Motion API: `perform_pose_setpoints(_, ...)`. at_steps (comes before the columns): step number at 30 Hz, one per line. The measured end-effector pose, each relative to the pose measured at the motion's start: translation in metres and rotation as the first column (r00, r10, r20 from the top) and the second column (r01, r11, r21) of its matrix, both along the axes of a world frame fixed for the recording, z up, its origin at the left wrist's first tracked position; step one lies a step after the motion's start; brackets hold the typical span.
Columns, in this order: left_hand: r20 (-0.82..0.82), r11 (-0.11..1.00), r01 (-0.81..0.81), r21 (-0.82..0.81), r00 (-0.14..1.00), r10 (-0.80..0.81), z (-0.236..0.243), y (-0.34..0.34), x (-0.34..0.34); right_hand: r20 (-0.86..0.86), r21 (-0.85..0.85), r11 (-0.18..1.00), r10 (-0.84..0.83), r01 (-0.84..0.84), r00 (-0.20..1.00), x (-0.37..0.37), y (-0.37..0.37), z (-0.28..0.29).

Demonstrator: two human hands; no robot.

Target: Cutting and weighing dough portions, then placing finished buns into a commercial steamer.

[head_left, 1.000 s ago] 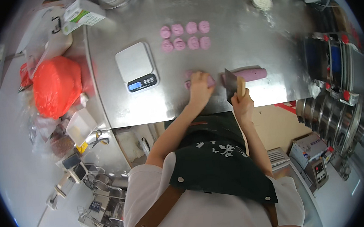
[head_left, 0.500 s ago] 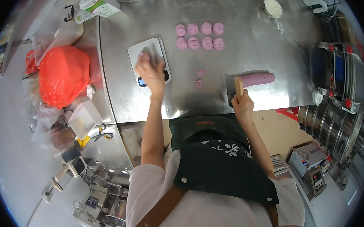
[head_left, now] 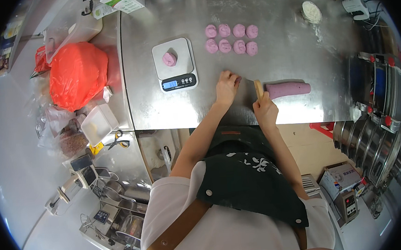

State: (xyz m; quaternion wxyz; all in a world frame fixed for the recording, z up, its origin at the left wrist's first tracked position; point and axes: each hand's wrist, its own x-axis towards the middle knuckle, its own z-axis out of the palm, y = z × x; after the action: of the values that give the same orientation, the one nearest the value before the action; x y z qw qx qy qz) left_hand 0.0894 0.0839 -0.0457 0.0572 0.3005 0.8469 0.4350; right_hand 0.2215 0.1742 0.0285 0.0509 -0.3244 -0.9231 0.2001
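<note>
My left hand (head_left: 226,89) is closed at the fingertips around a small bit of pink dough (head_left: 238,80), just left of the scraper. In my right hand (head_left: 265,113) is the wooden handle of a dough scraper (head_left: 259,89), its blade mostly lost against the steel. Just right of that lies a thick pink dough log (head_left: 289,89). A lump of pink dough (head_left: 169,59) rests alone on the white kitchen scale (head_left: 162,72), whose display is lit. Beyond my hands, several pink dough pieces (head_left: 239,47) sit in two rows.
Everything stands on a steel table (head_left: 162,113). A bowl of white flour (head_left: 311,12) is at the far right. To the left are a red plastic bag (head_left: 78,75), a white tub (head_left: 99,125) and scissors (head_left: 117,141). Metal racks (head_left: 377,89) flank the right side.
My left hand has left the dough lump on the scale and moved right to the small dough bits near the scraper. My right hand keeps hold of the scraper. The whole view has shifted slightly.
</note>
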Motion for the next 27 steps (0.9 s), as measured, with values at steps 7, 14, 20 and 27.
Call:
perform_pose_setpoints(7, 0.083, 0.997, -0.008, 0.074, 0.997, 0.002, -0.016, -0.012, 0.001, -0.036, -0.046, 0.999, -0.024, 0.023, 0.999, -0.007, -0.006, 0.008)
perform_pose_setpoints(14, -0.075, 0.993, -0.105, -0.049, 0.992, 0.101, 0.018, -0.035, -0.023, -0.084, -0.042, 0.999, -0.011, 0.007, 0.996, -0.018, -0.005, 0.015)
perform_pose_setpoints(20, -0.316, 0.892, -0.422, -0.165, 0.879, 0.357, 0.057, -0.114, -0.134, -0.087, -0.08, 0.995, -0.072, 0.065, 0.994, -0.009, 0.005, 0.017)
perform_pose_setpoints(27, -0.095, 0.975, -0.2, -0.093, 0.977, 0.191, 0.059, -0.067, -0.106, -0.132, -0.108, 0.992, -0.086, 0.072, 0.988, -0.003, 0.008, 0.02)
